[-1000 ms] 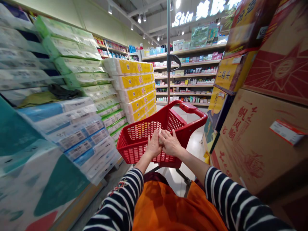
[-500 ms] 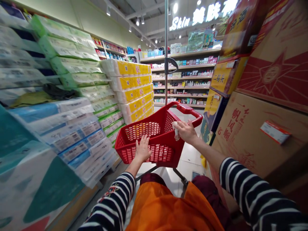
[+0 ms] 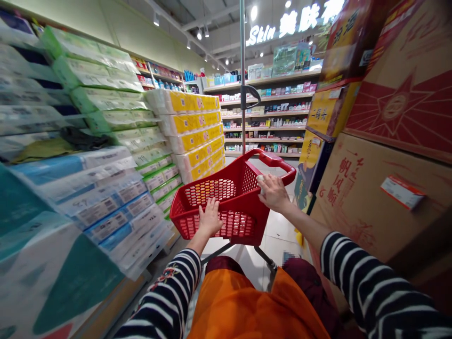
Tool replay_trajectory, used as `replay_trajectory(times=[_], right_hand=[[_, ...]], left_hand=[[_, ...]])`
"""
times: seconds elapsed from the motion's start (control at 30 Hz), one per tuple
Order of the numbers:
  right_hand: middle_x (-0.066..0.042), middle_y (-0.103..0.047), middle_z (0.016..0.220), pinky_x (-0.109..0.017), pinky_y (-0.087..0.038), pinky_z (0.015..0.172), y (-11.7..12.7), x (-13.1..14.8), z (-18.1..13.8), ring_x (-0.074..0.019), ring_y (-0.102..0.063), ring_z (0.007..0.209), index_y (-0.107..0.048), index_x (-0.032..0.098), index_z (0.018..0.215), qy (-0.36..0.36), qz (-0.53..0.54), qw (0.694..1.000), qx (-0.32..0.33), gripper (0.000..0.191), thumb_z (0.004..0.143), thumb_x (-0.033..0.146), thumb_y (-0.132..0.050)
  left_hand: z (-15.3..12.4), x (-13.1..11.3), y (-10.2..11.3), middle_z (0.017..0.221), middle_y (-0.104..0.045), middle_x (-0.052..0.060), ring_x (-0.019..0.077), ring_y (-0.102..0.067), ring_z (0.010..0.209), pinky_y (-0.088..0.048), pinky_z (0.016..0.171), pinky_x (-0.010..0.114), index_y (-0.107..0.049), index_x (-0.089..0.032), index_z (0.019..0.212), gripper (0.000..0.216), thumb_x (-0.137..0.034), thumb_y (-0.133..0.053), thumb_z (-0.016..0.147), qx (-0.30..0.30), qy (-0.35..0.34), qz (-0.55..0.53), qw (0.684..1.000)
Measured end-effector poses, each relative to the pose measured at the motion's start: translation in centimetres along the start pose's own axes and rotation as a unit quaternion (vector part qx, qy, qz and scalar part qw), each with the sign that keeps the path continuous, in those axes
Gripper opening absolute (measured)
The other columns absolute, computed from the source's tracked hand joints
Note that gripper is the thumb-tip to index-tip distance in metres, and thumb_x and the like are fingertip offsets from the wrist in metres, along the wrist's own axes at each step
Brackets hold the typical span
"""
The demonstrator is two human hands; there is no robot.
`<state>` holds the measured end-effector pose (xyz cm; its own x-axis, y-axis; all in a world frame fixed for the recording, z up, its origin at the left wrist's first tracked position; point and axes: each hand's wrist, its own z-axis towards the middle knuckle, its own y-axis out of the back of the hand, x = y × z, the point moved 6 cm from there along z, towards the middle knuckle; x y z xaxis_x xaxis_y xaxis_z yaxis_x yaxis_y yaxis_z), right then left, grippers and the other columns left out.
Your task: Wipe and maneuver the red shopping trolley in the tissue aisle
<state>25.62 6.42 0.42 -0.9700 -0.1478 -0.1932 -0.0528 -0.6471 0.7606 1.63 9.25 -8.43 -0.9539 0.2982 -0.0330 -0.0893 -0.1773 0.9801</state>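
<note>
While a narrow shop aisle is seen from above, its left side is taken up by stacked paper packs (image 3: 106, 197) in blue and white wrapping, with green-wrapped packs (image 3: 106, 89) piled above them. Farther along the same side, yellow packs (image 3: 197, 127) are stacked in a tall block. Low and near, a striped sleeve (image 3: 169, 301) is seen leading up to the left hand (image 3: 210, 219), which is laid on the near rim of a red basket (image 3: 243, 214); its fingers are loosely spread and rest over the edge, and nothing is pinched by it. The basket is carried on a wheeled frame in the middle of the aisle, just beside the paper stacks, and its mesh walls are seen tilted slightly to the left. An orange apron (image 3: 247, 301) is visible below it, at the near edge. A thin metal pole (image 3: 242, 56) is seen rising behind the basket's far side. At the basket's right rim, close to the red handle (image 3: 278, 161), the right hand (image 3: 274, 193) is closed around a small white cloth (image 3: 260, 179), which is pressed against the rim. Far down the aisle, shelves (image 3: 275, 113) of small bottles and boxes are lit under a glowing sign. The right side is filled by large cardboard boxes (image 3: 370, 197), printed in red and stacked high, near the right arm.
</note>
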Motion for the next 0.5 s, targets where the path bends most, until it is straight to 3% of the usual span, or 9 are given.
replay_trajectory(times=[0.1,0.33,0.5], right_hand=[[-0.013,-0.046,0.135,-0.047,-0.016,0.102,0.1,-0.1,0.0,-0.0308,-0.036,0.122,-0.051,0.016,0.126,0.025,-0.01,0.999,0.025,0.046,0.083,0.029,-0.044],[-0.015,-0.043,0.137,-0.049,-0.022,0.1,1.3,-7.5,-0.1,-0.0322,-0.036,0.122,-0.051,0.013,0.127,-0.081,-0.083,0.993,0.0,0.049,0.079,0.021,-0.044],[-0.019,-0.039,0.138,-0.047,-0.021,0.102,0.8,-5.6,0.0,-0.0342,-0.03,0.125,-0.047,0.008,0.129,-0.07,-0.051,0.996,-0.019,0.058,0.079,0.037,-0.049]], left_hand=[[-0.1,-0.1,0.0,0.151,-0.016,0.013,0.027,-0.009,0.14,-0.013,0.107,0.059,-0.027,-0.015,0.139,0.073,-0.024,-0.048,0.07,0.0,0.011,0.013,1.0],[0.1,-0.1,0.1,0.151,-0.017,0.012,0.0273,-0.009,0.14,-0.013,0.108,0.058,-0.028,-0.016,0.14,0.073,-0.025,-0.048,0.07,0.006,0.004,0.01,1.0],[0.3,-0.2,0.1,0.151,-0.017,0.011,0.0276,-0.01,0.139,-0.014,0.108,0.058,-0.029,-0.017,0.139,0.072,-0.025,-0.048,0.07,0.005,0.004,-0.006,1.0]])
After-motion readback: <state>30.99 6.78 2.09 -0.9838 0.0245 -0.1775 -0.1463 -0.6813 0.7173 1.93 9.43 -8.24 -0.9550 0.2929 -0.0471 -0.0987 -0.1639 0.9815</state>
